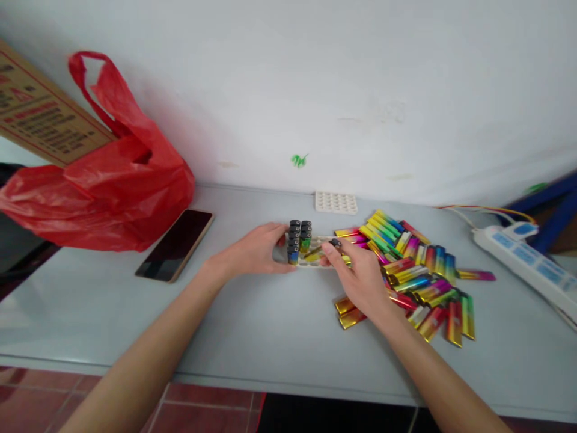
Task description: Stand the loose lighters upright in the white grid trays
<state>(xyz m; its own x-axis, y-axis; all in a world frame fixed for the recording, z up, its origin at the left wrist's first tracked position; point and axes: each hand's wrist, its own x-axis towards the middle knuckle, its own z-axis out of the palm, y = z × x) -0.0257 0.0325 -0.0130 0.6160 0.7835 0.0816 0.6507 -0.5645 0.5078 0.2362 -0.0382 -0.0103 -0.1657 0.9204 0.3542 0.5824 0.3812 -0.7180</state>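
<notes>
A white tray with round holes (315,263) lies on the table, with several black-topped lighters (294,242) upright in rows at its left end. My left hand (259,249) is curved round the tray's left end, thumb at the near side, fingers behind. Over the tray, my right hand (356,267) pinches a yellowish lighter (315,252) by its black top; the lighter is tilted, its lower end toward the standing ones. To the right, a heap of shiny multicoloured lighters (417,281) lies flat, partly behind my right hand and wrist.
Against the wall lies a second white holed tray (336,202). At the left are a phone (175,245), a red plastic bag (130,186) and a cardboard box (45,108). A white power strip (529,255) with cables is at the right. The table's front edge (288,386) runs below.
</notes>
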